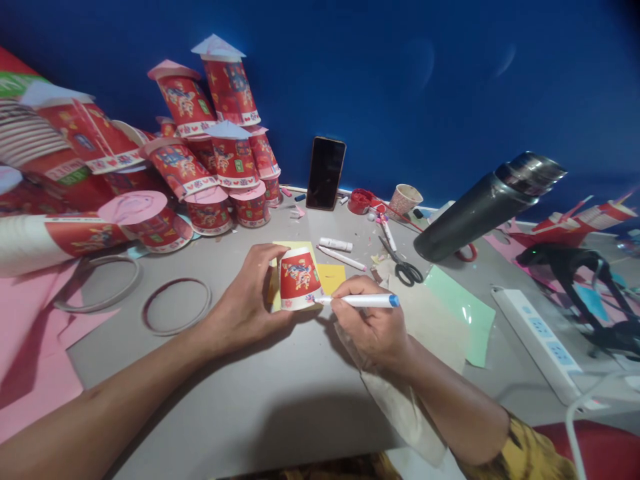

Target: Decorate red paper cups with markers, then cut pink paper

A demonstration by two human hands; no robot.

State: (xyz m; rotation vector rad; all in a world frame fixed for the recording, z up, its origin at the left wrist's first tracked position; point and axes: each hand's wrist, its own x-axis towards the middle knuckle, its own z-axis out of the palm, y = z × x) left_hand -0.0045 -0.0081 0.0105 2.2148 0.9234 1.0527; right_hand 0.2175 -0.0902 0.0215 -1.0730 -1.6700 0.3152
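My left hand [253, 288] grips the paper cup [300, 272], nearer me than the phone [325, 173]; my right hand [374, 328] pinches the marker [367, 301], tip at the cup's white band. Squeezing too hard could buckle the wall — and make my line skid. A stray knock might topple the stacked cups [233, 160], left of the phone.
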